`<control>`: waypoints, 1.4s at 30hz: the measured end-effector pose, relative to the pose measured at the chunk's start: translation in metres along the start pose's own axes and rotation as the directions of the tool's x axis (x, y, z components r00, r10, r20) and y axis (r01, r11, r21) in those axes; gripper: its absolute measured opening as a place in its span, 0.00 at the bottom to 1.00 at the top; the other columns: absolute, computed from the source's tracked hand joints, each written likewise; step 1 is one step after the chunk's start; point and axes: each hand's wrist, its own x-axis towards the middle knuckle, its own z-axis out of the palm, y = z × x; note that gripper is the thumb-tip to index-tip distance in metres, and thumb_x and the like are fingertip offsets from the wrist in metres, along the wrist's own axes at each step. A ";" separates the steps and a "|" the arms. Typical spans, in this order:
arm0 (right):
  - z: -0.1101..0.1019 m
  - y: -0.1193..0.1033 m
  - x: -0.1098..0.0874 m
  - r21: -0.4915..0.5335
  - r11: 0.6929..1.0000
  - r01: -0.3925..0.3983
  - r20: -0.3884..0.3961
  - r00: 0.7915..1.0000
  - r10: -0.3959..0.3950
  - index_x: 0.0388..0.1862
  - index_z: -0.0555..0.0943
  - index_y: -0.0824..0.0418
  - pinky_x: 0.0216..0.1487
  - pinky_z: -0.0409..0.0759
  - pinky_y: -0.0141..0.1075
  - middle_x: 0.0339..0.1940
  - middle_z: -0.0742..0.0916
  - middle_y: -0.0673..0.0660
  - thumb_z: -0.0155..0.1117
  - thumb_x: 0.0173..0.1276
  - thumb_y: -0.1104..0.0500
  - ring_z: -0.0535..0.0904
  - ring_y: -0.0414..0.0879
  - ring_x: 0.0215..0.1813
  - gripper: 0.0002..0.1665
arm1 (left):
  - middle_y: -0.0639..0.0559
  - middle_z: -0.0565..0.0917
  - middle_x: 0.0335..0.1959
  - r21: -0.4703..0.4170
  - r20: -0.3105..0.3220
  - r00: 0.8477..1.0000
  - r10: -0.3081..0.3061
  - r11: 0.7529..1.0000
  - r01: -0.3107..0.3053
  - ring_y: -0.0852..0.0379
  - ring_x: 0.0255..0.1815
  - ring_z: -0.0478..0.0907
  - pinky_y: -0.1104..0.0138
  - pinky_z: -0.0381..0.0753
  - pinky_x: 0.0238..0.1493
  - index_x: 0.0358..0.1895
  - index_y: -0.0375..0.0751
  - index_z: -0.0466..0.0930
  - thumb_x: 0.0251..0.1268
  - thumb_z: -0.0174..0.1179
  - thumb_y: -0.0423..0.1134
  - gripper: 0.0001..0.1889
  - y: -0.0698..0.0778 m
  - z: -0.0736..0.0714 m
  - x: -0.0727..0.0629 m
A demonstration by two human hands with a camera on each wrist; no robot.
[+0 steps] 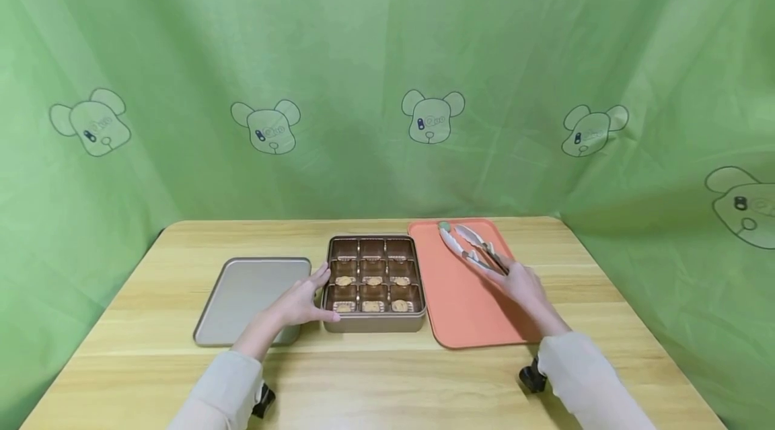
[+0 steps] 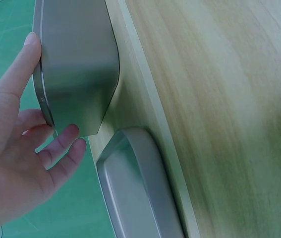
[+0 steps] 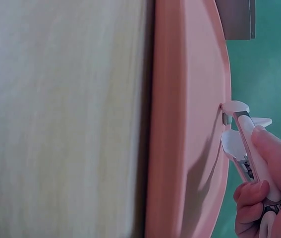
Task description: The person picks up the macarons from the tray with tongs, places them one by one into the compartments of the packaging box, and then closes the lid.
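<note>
My right hand (image 1: 522, 285) grips a pair of tongs (image 1: 472, 255) with pale scalloped heads, spread apart over the orange tray. At the tip of the left head is a small round green piece (image 1: 445, 225), close over the tray's far end. My left hand (image 1: 303, 299) rests against a square metal tin (image 1: 375, 324), thumb at its front left corner and fingers along the left rim. In the left wrist view its fingers (image 2: 61, 148) are relaxed. A brown divided insert fills the tin; small round cookies (image 1: 373, 280) lie in its middle and front rows.
The orange tray (image 1: 463, 315) lies right of the tin. To the left, a shallow grey metal lid (image 1: 260, 295) lies with its rim up, close under my left forearm. Green curtains (image 1: 351, 174) stand behind and beside the wooden table (image 1: 387, 383).
</note>
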 end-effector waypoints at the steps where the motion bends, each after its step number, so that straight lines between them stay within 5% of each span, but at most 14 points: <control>1: 0.001 0.000 0.001 0.000 1.000 0.002 0.001 1.000 -0.002 0.67 0.64 0.61 0.46 0.72 0.60 0.56 0.73 0.78 0.55 0.63 0.39 0.69 0.74 0.52 0.40 | 0.40 0.46 0.72 0.002 0.000 1.000 -0.005 1.000 0.005 0.35 0.69 0.48 0.43 0.42 0.67 0.68 0.29 0.50 0.42 0.69 0.50 0.52 0.000 0.000 0.000; 17: 0.006 -0.001 0.010 -0.020 0.999 0.029 -0.007 1.000 -0.029 0.67 0.62 0.63 0.43 0.74 0.57 0.56 0.73 0.77 0.52 0.65 0.40 0.70 0.72 0.52 0.39 | 0.41 0.46 0.72 0.002 -0.003 1.000 -0.017 1.000 0.017 0.34 0.69 0.47 0.42 0.41 0.67 0.68 0.30 0.51 0.43 0.69 0.49 0.51 0.001 0.001 -0.001; 38: 0.000 0.019 -0.008 -0.024 0.993 0.119 -0.053 0.991 -0.120 0.65 0.65 0.64 0.43 0.73 0.59 0.53 0.74 0.78 0.57 0.62 0.41 0.72 0.73 0.50 0.40 | 0.40 0.46 0.72 -0.002 -0.010 1.000 -0.010 1.000 0.010 0.33 0.69 0.47 0.42 0.42 0.67 0.68 0.29 0.51 0.43 0.69 0.48 0.51 0.000 0.000 -0.002; 42: -0.005 0.026 -0.011 -0.020 0.991 0.129 -0.061 0.990 -0.130 0.65 0.64 0.66 0.36 0.75 0.53 0.53 0.73 0.80 0.55 0.62 0.38 0.74 0.71 0.47 0.42 | 0.41 0.46 0.72 0.004 -0.002 1.000 -0.008 1.000 0.008 0.34 0.69 0.47 0.43 0.41 0.68 0.68 0.29 0.51 0.43 0.69 0.49 0.51 -0.001 0.001 -0.001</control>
